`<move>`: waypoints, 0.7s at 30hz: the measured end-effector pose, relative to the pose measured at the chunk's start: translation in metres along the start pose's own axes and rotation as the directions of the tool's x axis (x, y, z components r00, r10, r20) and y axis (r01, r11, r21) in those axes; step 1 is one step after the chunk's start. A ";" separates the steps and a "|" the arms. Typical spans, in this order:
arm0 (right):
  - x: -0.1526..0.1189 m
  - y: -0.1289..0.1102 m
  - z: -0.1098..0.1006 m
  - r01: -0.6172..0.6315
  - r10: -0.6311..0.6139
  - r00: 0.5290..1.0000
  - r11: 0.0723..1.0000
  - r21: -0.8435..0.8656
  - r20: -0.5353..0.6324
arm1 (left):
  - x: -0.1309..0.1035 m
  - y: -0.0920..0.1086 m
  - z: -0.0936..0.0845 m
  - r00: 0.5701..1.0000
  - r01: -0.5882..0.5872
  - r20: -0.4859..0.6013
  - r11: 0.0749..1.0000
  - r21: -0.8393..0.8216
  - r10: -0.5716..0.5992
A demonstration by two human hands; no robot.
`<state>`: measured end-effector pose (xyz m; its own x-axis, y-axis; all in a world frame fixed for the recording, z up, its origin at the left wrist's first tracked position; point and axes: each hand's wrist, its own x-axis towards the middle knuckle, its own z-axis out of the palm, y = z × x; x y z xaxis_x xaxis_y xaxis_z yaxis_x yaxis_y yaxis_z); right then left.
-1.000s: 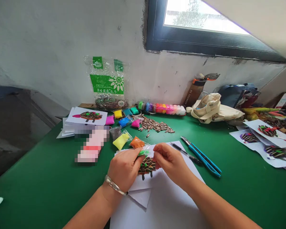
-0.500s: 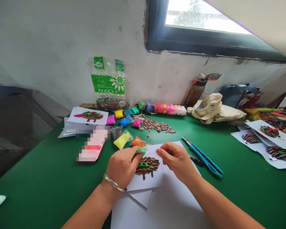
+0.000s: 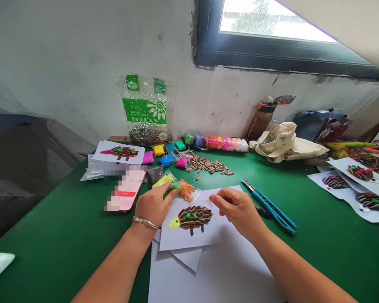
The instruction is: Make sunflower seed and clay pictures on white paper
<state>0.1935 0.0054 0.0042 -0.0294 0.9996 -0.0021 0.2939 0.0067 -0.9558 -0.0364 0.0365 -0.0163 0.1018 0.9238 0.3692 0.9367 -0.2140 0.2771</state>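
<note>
My left hand grips a small packet of green clay above the left part of the papers. Below lies a white card with a hedgehog picture: a body of sunflower seeds, two green clay balls on it, a yellow-green head and dark legs. My right hand hovers over the card's right side, thumb and forefinger pinched together; what they hold, if anything, is too small to make out. An orange clay packet and a yellow one lie just beyond my left hand.
Sunflower seeds lie piled behind the papers. A blue utility knife rests at right, a phone at left. Finished cards are stacked far left. A seed bag, bottle and cloth bag stand by the wall.
My left hand has moved left and slightly up with the green clay packet, uncovering the hedgehog's yellow-green head. My right hand has stayed nearly in place, still pinched.
</note>
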 end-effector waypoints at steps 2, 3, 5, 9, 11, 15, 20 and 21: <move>0.001 0.003 -0.001 0.024 -0.024 1.000 0.999 0.039 0.001 | 0.000 0.000 0.000 1.000 0.015 0.020 1.000 0.003 -0.015; 0.002 0.005 -0.001 0.026 -0.027 1.000 0.997 0.071 0.014 | 0.001 0.000 0.000 1.000 0.018 0.024 1.000 0.005 -0.018; 0.002 0.008 0.000 0.013 -0.019 0.999 0.991 0.130 0.041 | 0.001 0.000 0.000 0.999 0.017 0.028 1.000 0.009 -0.017; 0.002 0.009 0.001 -0.026 0.016 0.994 0.996 0.087 0.108 | 0.001 0.001 0.001 1.000 0.005 0.014 0.999 0.033 -0.006; 0.002 0.008 -0.001 0.017 -0.014 0.996 0.999 -0.031 0.089 | 0.001 0.001 0.001 1.000 -0.005 0.001 0.999 0.044 0.005; 0.004 0.009 -0.004 0.146 -0.145 0.989 0.970 -0.197 0.017 | 0.001 0.001 0.004 0.999 -0.014 -0.030 0.996 0.082 0.016; 0.003 0.012 -0.002 0.075 -0.064 0.994 0.987 -0.139 0.084 | 0.001 0.003 0.007 0.999 -0.017 -0.031 0.994 0.112 0.021; 0.003 0.011 -0.002 0.069 -0.056 0.994 0.986 -0.152 0.091 | 0.001 0.003 0.007 1.000 -0.006 -0.021 0.994 0.109 0.008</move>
<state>0.1987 0.0080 -0.0060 -0.1329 0.9908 0.0244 0.4330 0.0802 -0.8978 -0.0309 0.0395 -0.0215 0.1026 0.9149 0.3904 0.9669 -0.1839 0.1769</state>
